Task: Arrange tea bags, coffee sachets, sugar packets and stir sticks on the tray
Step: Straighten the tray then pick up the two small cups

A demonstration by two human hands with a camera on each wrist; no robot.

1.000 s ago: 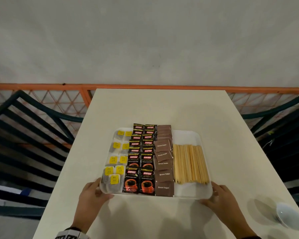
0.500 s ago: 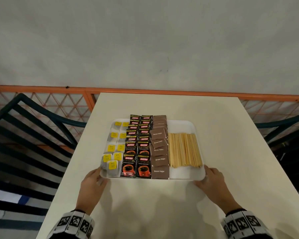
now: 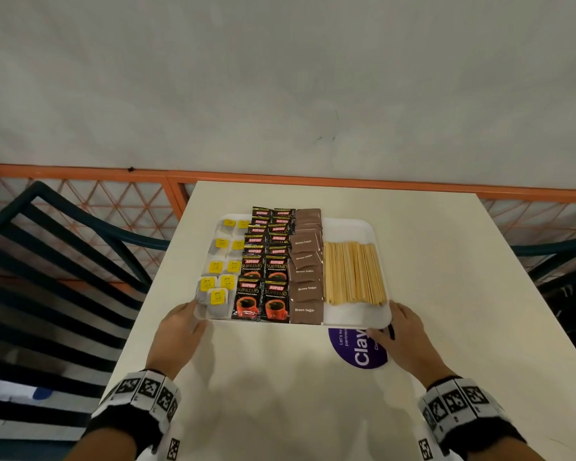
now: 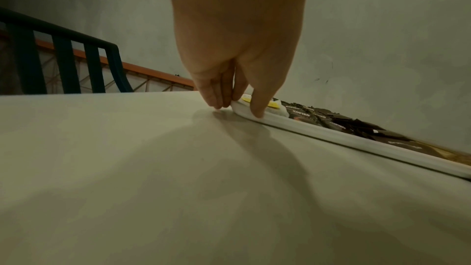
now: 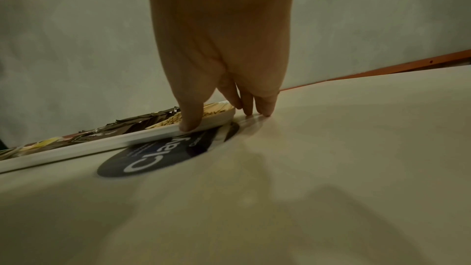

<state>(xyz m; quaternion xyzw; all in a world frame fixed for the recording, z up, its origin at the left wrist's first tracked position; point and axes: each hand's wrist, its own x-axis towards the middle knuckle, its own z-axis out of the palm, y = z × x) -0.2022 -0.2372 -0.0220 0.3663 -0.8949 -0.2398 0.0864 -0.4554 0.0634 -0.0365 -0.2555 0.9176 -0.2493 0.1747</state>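
Head view: tray (image 3: 350, 227) between both hands.

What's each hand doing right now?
Left hand: pinches the tray at its near-left corner.
Right hand: pinches the tray's near-right corner.

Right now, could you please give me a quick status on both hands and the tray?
Left hand and right hand grip white rectangular tray's near corners. Tea bags, coffee sachets, sugar packets, stir sticks lined up. Purple round sticker partly under tray.
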